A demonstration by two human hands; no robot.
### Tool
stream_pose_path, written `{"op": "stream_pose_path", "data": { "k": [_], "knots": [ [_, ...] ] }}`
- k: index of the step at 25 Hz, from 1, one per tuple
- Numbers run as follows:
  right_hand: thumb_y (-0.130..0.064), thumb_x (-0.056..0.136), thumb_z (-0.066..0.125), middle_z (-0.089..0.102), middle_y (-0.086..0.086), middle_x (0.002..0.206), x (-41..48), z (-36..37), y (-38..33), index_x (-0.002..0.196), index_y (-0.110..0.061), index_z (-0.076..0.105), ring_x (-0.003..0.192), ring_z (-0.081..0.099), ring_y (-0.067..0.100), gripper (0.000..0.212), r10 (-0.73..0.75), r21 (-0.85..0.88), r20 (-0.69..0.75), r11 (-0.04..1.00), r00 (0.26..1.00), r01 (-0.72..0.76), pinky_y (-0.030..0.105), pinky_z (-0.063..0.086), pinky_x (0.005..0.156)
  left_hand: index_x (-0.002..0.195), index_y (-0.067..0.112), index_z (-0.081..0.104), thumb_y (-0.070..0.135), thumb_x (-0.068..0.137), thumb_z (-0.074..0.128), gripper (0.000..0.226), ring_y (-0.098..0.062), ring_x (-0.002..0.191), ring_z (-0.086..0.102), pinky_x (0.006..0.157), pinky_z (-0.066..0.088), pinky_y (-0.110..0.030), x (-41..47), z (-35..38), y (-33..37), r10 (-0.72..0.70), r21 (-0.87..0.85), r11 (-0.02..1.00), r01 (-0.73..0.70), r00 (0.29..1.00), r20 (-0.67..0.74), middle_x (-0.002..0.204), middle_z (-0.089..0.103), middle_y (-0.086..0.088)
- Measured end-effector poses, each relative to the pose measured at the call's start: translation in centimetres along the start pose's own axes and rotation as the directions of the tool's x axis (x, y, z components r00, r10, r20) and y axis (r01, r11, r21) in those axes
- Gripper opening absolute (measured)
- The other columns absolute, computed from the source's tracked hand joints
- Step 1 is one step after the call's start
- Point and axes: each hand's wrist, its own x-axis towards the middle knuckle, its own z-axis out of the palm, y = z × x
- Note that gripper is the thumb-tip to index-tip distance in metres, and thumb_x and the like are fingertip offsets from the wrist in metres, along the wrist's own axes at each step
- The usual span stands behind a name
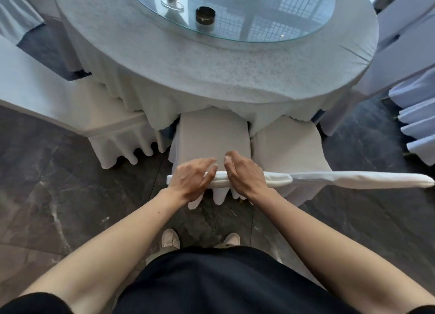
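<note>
- The person is standing behind a white-covered chair (211, 134) and is laying both hands on the top edge of its back (277, 180).
- The left hand (191, 180) is resting palm down on the left part of that edge, its fingers (207, 162) lying nearly straight and reaching forward over the seat, gripping nothing.
- The right hand (244, 174) is sitting just beside it, the two almost touching at the fingertips. Its fingers (229, 159) are bending loosely over the edge, and whether they are clasping the cover cannot be told, the thumb being hidden.
- The chair is standing directly in front of the person, its seat pushed partly under the hanging tablecloth (211, 73) of a round table.
- A second covered chair (289, 146) is standing just to its right, the two backs meeting end to end.
- A glass turntable (259, 19) is lying on the table, carrying a dark ashtray (205, 18) near its rim.
- The person's light shoes (170, 238) are showing on the dark marbled floor (70, 172) below the arms.
</note>
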Motion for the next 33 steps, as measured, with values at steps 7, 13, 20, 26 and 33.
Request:
{"op": "stream_pose_path", "data": {
  "k": [7,13,20,26,33],
  "knots": [
    [-0.042,0.099,0.039,0.055,0.015,0.128,5.3,4.7,-13.2,0.138,-0.015,0.038,0.11,0.054,0.032,0.048,-0.233,-0.056,-0.012,0.971,0.972,0.232,0.043,0.046,0.085,0.118,0.015,0.062,0.039,0.098,0.029,0.045,-0.021,0.11,0.06,0.095,0.046,-0.038,-4.1,-10.2,-11.9,-0.164,0.055,0.982,0.18,0.963,-0.213,0.119,0.066,-0.004],
    [-0.042,0.097,0.044,0.051,0.015,0.134,8.0,10.0,-26.6,0.136,-0.009,0.045,0.121,0.049,0.035,0.051,-0.529,-0.149,0.042,0.836,0.848,0.529,0.044,0.042,0.098,0.119,0.016,0.063,0.039,0.097,0.03,0.045,-0.02,0.116,0.056,0.101,0.041,-0.037,-11.2,-17.3,-21.1,-0.311,0.117,0.92,0.374,0.88,-0.36,0.123,0.064,-0.003],
    [-0.042,0.098,0.043,0.051,0.012,0.134,13.2,13.8,-37.2,0.136,-0.012,0.043,0.122,0.049,0.034,0.048,-0.69,-0.131,0.115,0.702,0.714,0.7,0.043,0.04,0.102,0.119,0.015,0.063,0.037,0.097,0.03,0.045,-0.021,0.117,0.055,0.103,0.039,-0.037,-13.9,-22.9,-29.2,-0.42,0.127,0.84,0.527,0.781,-0.462,0.125,0.063,-0.005],
    [-0.044,0.099,0.04,0.051,0.012,0.135,22.7,17.2,-44.0,0.139,-0.012,0.04,0.121,0.05,0.032,0.052,-0.665,-0.051,0.127,0.736,0.736,0.675,0.043,0.041,0.1,0.121,0.014,0.061,0.036,0.098,0.03,0.045,-0.022,0.119,0.054,0.103,0.038,-0.039,-8.7,-28.7,-39.4,-0.43,0.17,0.816,0.552,0.777,-0.459,0.127,0.061,-0.006],
    [-0.046,0.1,0.036,0.05,0.01,0.138,33.5,18.2,-52.6,0.139,-0.012,0.038,0.121,0.051,0.027,0.051,-0.622,0.049,0.106,0.782,0.776,0.621,0.04,0.043,0.099,0.121,0.013,0.061,0.038,0.099,0.029,0.047,-0.024,0.121,0.053,0.104,0.037,-0.042,-1.9,-34.6,-49.6,-0.439,0.228,0.797,0.559,0.795,-0.418,0.129,0.059,-0.009]
  ]
}}
